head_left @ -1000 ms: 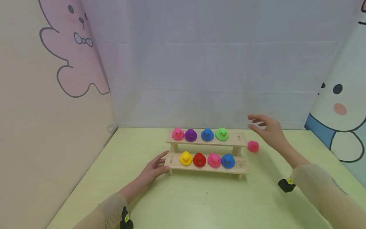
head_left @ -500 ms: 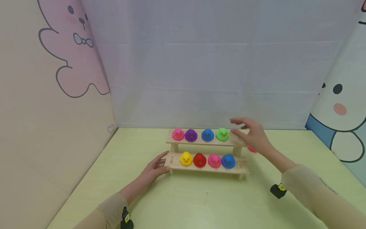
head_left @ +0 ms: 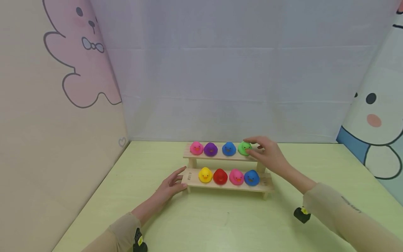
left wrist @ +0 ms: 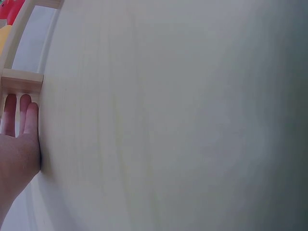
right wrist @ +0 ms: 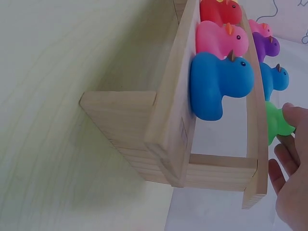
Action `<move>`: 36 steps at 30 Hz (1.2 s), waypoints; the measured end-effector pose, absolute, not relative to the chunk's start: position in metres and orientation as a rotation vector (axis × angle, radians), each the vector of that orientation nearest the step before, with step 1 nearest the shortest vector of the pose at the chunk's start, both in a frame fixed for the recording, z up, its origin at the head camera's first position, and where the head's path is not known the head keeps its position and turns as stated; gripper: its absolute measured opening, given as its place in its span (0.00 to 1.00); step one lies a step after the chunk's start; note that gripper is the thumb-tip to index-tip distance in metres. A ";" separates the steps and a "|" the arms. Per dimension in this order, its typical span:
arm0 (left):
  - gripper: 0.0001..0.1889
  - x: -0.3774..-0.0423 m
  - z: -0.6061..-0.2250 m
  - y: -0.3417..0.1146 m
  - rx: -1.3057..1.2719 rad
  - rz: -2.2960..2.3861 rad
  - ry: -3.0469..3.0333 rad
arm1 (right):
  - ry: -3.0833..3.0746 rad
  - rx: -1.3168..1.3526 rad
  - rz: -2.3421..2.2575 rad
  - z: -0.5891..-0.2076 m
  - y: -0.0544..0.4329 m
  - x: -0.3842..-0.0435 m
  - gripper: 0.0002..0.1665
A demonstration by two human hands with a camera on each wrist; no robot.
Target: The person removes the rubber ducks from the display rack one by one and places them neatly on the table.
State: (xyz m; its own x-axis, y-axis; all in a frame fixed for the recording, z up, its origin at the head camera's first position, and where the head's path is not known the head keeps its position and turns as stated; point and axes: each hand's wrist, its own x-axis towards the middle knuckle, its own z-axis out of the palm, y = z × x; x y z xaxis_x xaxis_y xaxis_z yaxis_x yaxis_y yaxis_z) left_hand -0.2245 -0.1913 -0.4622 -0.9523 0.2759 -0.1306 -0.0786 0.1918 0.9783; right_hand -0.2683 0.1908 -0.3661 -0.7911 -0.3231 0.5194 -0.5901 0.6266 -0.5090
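Observation:
A two-tier wooden rack [head_left: 195, 181] stands on the table with toy ducks along both tiers. At the right of the upper row is a green rubber duck [head_left: 243, 148]; my right hand [head_left: 273, 156] pinches it between thumb and fingers. The right wrist view shows the thumb on the head of that green duck [right wrist: 276, 126]. My left hand [head_left: 167, 187] touches the lower tier's left end with fairly straight fingers, close to a wooden leg [left wrist: 21, 79] in the left wrist view. Beside the green duck sits a blue duck [head_left: 229, 149], then a purple duck [head_left: 210, 149] and a pink duck [head_left: 196, 148].
On the lower tier are a yellow duck [head_left: 205, 175], a red duck [head_left: 220, 177], another pink duck [head_left: 237, 177] and another blue duck [head_left: 252, 178]. Behind the rack hangs a white cloth [head_left: 201, 94]. A cartoon-printed wall [head_left: 88, 140] rises at left.
My right hand has moved left and down from the rack's right side and taken hold of the green duck. It now hides the loose pink duck at the right. My left hand stays put.

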 end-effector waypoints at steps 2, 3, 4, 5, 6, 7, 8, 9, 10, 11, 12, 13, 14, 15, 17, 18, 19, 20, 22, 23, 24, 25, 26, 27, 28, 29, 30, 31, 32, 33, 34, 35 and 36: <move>0.36 -0.225 -0.462 -0.191 0.180 1.824 2.198 | -2.483 0.712 0.972 -0.367 0.191 -0.268 0.23; 0.36 -0.225 -0.463 -0.190 0.178 1.824 2.200 | -2.484 0.711 0.976 -0.367 0.191 -0.268 0.23; 0.36 -0.225 -0.463 -0.190 0.174 1.823 2.202 | -2.485 0.710 0.978 -0.367 0.191 -0.268 0.23; 0.37 -0.225 -0.463 -0.190 0.173 1.824 2.204 | -2.485 0.711 0.978 -0.367 0.191 -0.268 0.23; 0.37 -0.225 -0.463 -0.190 0.175 1.824 2.205 | -2.484 0.712 0.978 -0.367 0.191 -0.268 0.23; 0.37 -0.225 -0.463 -0.190 0.178 1.822 2.205 | -2.485 0.714 0.979 -0.366 0.191 -0.268 0.23; 0.37 -0.225 -0.463 -0.190 0.182 1.821 2.203 | -2.484 0.716 0.979 -0.366 0.190 -0.268 0.23; 0.37 -0.224 -0.463 -0.190 0.185 1.819 2.202 | -2.484 0.719 0.981 -0.366 0.190 -0.268 0.23; 0.37 -0.223 -0.462 -0.190 0.186 1.820 2.201 | -2.485 0.721 0.980 -0.367 0.190 -0.268 0.23; 0.37 -0.223 -0.462 -0.190 0.188 1.820 2.198 | -2.486 0.722 0.978 -0.367 0.190 -0.268 0.23; 0.37 -0.223 -0.462 -0.191 0.188 1.818 2.195 | -2.487 0.721 0.979 -0.367 0.190 -0.268 0.23; 0.37 -0.223 -0.462 -0.191 0.187 1.817 2.192 | -2.489 0.720 0.979 -0.367 0.190 -0.268 0.23; 0.37 -0.223 -0.462 -0.191 0.187 1.818 2.194 | -2.489 0.720 0.981 -0.366 0.190 -0.268 0.23; 0.37 -0.223 -0.462 -0.191 0.184 1.819 2.192 | -2.489 0.720 0.982 -0.366 0.190 -0.268 0.23; 0.37 -0.223 -0.462 -0.191 0.179 1.818 2.191 | -2.488 0.720 0.981 -0.366 0.190 -0.268 0.23; 0.37 -0.223 -0.462 -0.191 0.170 1.821 2.191 | -2.489 0.719 0.980 -0.366 0.190 -0.268 0.23; 0.37 -0.223 -0.462 -0.191 0.170 1.820 2.192 | -2.489 0.718 0.981 -0.366 0.190 -0.268 0.23; 0.37 -0.223 -0.461 -0.191 0.164 1.823 2.192 | -2.488 0.719 0.982 -0.365 0.190 -0.268 0.23; 0.36 -0.223 -0.461 -0.190 0.161 1.822 2.192 | -2.489 0.718 0.982 -0.365 0.190 -0.268 0.23; 0.36 -0.223 -0.461 -0.190 0.165 1.818 2.194 | -2.491 0.718 0.983 -0.365 0.190 -0.268 0.23; 0.36 -0.223 -0.460 -0.190 0.165 1.818 2.195 | -2.492 0.719 0.985 -0.365 0.190 -0.267 0.23; 0.37 -0.223 -0.460 -0.190 0.171 1.816 2.196 | -2.492 0.720 0.988 -0.365 0.190 -0.267 0.23; 0.37 -0.223 -0.460 -0.190 0.170 1.819 2.197 | -2.492 0.721 0.990 -0.365 0.190 -0.267 0.23; 0.37 -0.223 -0.460 -0.190 0.175 1.817 2.199 | -2.494 0.722 0.993 -0.365 0.190 -0.267 0.23; 0.37 -0.223 -0.459 -0.190 0.179 1.818 2.202 | -2.496 0.723 0.996 -0.365 0.190 -0.267 0.23; 0.36 -0.223 -0.459 -0.190 0.171 1.822 2.202 | -2.499 0.722 0.998 -0.364 0.190 -0.267 0.23; 0.36 -0.223 -0.460 -0.190 0.164 1.826 2.204 | -2.502 0.720 1.003 -0.364 0.190 -0.267 0.23; 0.36 -0.223 -0.459 -0.189 0.156 1.830 2.204 | -2.505 0.719 1.005 -0.364 0.190 -0.267 0.23; 0.36 -0.222 -0.459 -0.189 0.153 1.833 2.205 | -2.509 0.719 1.009 -0.363 0.191 -0.267 0.23; 0.36 -0.222 -0.459 -0.189 0.147 1.834 2.203 | -2.514 0.718 1.011 -0.363 0.191 -0.267 0.23; 0.36 -0.222 -0.460 -0.189 0.143 1.837 2.202 | -2.518 0.718 1.014 -0.363 0.191 -0.267 0.23; 0.36 -0.222 -0.460 -0.189 0.142 1.837 2.199 | -2.521 0.716 1.016 -0.363 0.191 -0.267 0.23; 0.36 -0.222 -0.459 -0.189 0.145 1.837 2.198 | -2.523 0.716 1.018 -0.362 0.191 -0.267 0.23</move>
State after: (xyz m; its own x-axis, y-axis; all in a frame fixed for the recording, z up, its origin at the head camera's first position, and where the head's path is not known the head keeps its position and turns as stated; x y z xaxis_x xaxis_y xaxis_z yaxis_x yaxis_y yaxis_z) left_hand -0.2222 -0.1891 -0.4595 -0.9578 0.2491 -0.1435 -0.0970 0.1897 0.9770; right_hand -0.2670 0.1909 -0.3625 -0.8205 -0.3280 0.4682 -0.5610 0.6189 -0.5497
